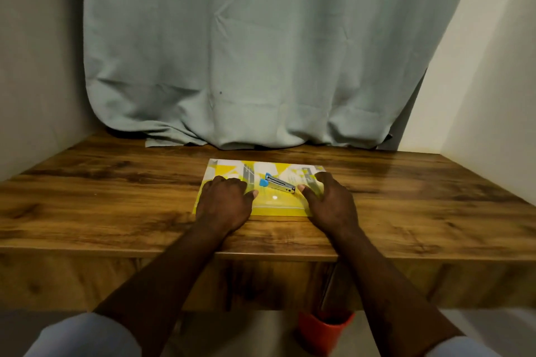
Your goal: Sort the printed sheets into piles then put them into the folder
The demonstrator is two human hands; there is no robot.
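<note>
A yellow-and-white patterned folder (275, 206) lies flat on the wooden table (116, 200), near its front edge. A blue-and-silver stapler (280, 182) rests on top of the folder. My left hand (224, 203) lies palm down on the folder's left part, fingers loosely bent. My right hand (327, 200) rests on the folder's right part, thumb pointing toward the stapler. Neither hand holds anything. No loose printed sheets are visible; the folder's contents are hidden.
A pale green curtain (261, 52) hangs behind the table and bunches on its back edge. Walls stand close on both sides. An orange-red container (324, 327) stands on the floor under the table's front edge.
</note>
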